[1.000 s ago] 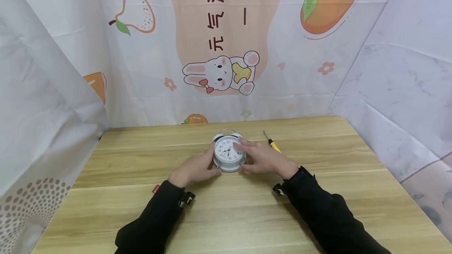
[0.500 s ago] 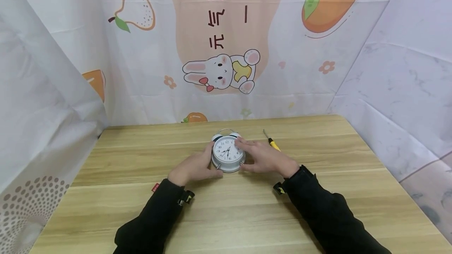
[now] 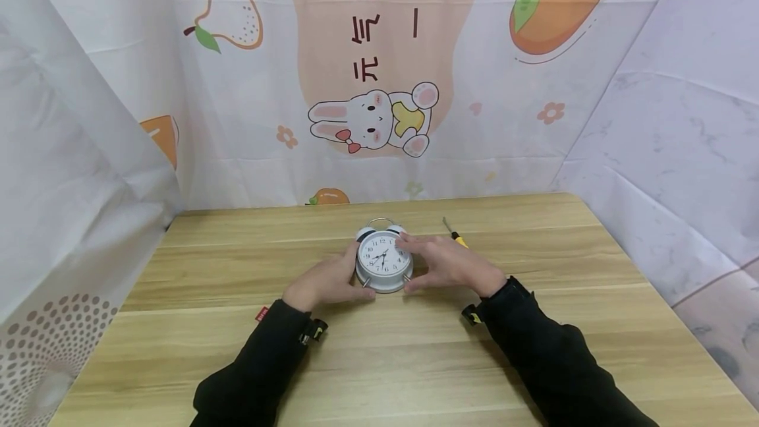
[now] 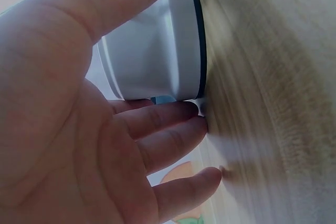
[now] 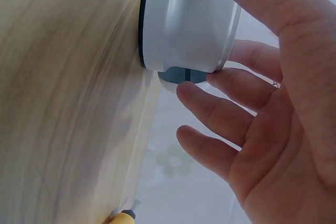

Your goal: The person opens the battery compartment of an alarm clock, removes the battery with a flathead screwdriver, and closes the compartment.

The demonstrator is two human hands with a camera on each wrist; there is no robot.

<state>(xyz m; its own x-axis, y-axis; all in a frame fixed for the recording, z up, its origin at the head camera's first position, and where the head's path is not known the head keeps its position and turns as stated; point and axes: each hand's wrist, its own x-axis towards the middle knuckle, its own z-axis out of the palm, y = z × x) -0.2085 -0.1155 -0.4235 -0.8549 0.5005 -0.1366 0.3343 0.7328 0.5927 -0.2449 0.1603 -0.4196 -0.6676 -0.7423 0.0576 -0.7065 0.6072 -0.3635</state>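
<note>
A white twin-bell alarm clock (image 3: 385,254) lies on its back on the wooden table, dial up, with its handle and bells toward the far edge. My left hand (image 3: 326,281) holds its left side, the thumb near the short metal leg. In the left wrist view that thumb crosses the white casing (image 4: 142,51) and the other fingers reach toward the bell end. From the other side my right hand (image 3: 453,263) holds the clock, fingertips at the upper right rim and thumb by the right leg. In the right wrist view a bell (image 5: 176,80) shows beside those fingers.
A screwdriver (image 3: 459,238) with a yellow and black handle lies just beyond my right hand, partly hidden by it. Printed curtains (image 3: 249,117) hang along the table's back edge and both sides. The wooden tabletop (image 3: 379,361) extends toward me.
My right fingertips have drawn back from over the dial to its rim. The hands and clock otherwise stay nearly in place, and the head view tilts slightly.
</note>
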